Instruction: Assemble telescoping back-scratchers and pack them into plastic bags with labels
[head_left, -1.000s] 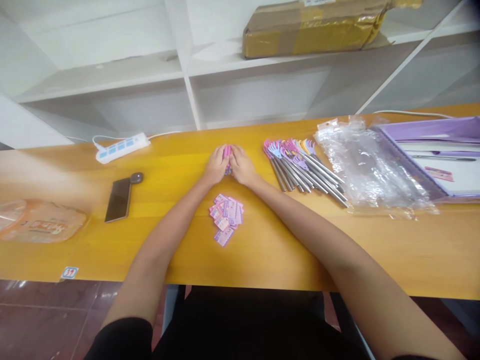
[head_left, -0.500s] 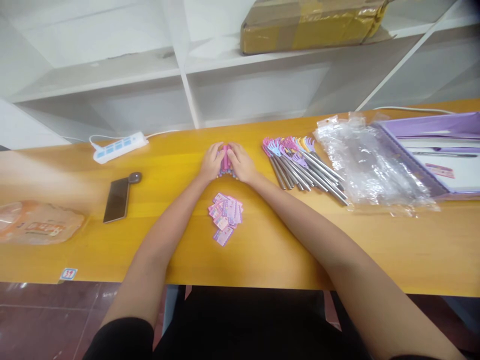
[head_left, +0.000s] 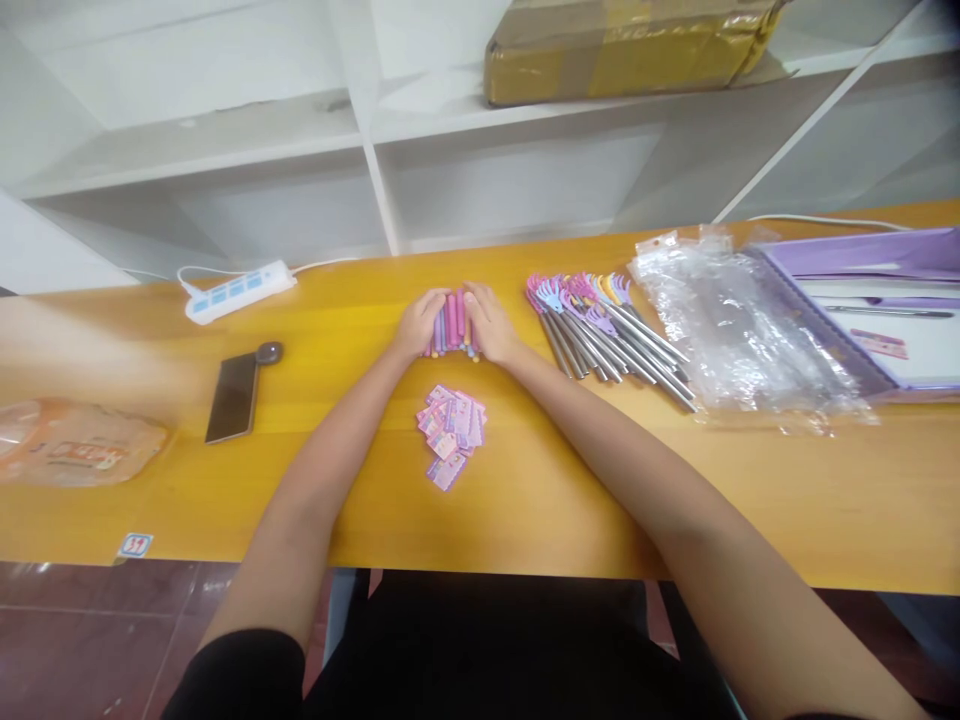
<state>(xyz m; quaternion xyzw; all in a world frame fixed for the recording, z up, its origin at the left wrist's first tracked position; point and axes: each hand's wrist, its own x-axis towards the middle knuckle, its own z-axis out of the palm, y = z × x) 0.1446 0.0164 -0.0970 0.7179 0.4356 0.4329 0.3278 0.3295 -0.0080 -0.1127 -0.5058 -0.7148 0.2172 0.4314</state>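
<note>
My left hand (head_left: 417,325) and my right hand (head_left: 490,325) cup a bundle of short coloured sticks (head_left: 454,325) from either side, fingers curled round it. Pink, purple, blue and orange sticks show between the palms, their near ends spread in a row just over the table. Part of the bundle is hidden by the hands. Closer to me lies a loose pile of small pink and purple printed cards (head_left: 454,425). Right of my right hand is a heap of back scratchers (head_left: 607,330) with silver rods and coloured claw heads.
Clear plastic bags (head_left: 742,320) lie on the right, overlapping an open purple box (head_left: 900,245). On the left are a power strip (head_left: 240,291), a phone (head_left: 232,397), a mouse (head_left: 269,353) and an orange plastic package (head_left: 90,440). A taped carton (head_left: 630,50) sits on the shelf behind.
My hands have moved slightly apart, so more of the coloured sticks shows between them. The cards and the back scratchers have stayed put.
</note>
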